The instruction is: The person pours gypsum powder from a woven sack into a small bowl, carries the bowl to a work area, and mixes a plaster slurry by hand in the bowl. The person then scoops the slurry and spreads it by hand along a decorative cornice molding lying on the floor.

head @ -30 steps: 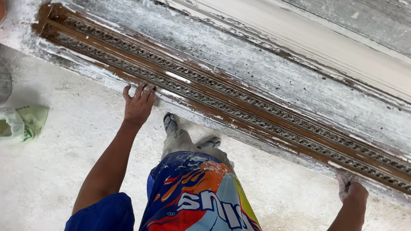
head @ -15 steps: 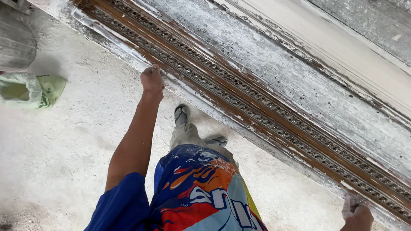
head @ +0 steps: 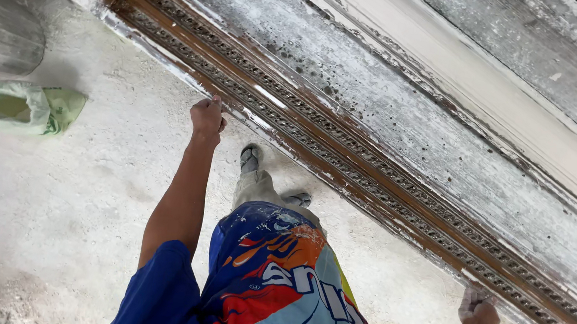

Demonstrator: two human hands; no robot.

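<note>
A long brown carved moulding strip (head: 368, 167) lies slantwise along the near edge of a white-dusted surface (head: 437, 131), running from upper left to lower right. The left hand (head: 207, 117) grips its near edge, fingers curled tight around it, and the right hand (head: 479, 310), whitened with dust, closes on the same edge well along to the right. A green bag (head: 25, 107) lies on the dusty floor (head: 66, 202) to the left.
</note>
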